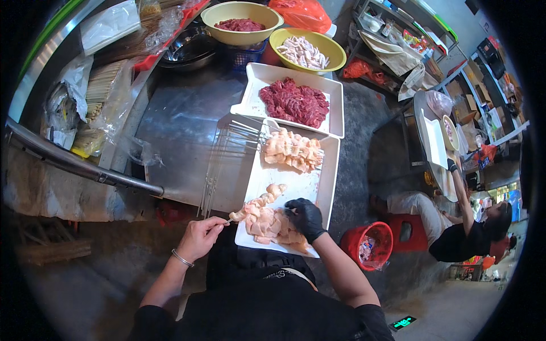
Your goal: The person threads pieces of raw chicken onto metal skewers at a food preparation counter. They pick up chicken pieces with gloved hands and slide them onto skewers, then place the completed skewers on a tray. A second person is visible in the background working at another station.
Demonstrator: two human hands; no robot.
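Note:
My bare left hand (202, 236), with a bracelet at the wrist, pinches the end of a skewer (229, 221). Several pale pieces of raw meat (266, 199) are threaded along it, slanting up to the right over the white tray (259, 177). In a black glove, my right hand (306, 219) curls its fingers at the right side of a loose heap of pale raw meat (268, 224). Its fingertips are partly hidden, so what they grip does not show. Loaded skewers of the same meat (293, 149) lie together in the tray's far part, their bare ends pointing left.
Beyond is a second white tray (336, 108) of dark red meat. Bare metal skewers (209, 182) lie on the steel table (176, 119). Two yellow bowls (211, 23) of meat stand behind. A red bucket (387, 238) sits on the floor at right; another person (463, 233) works farther off.

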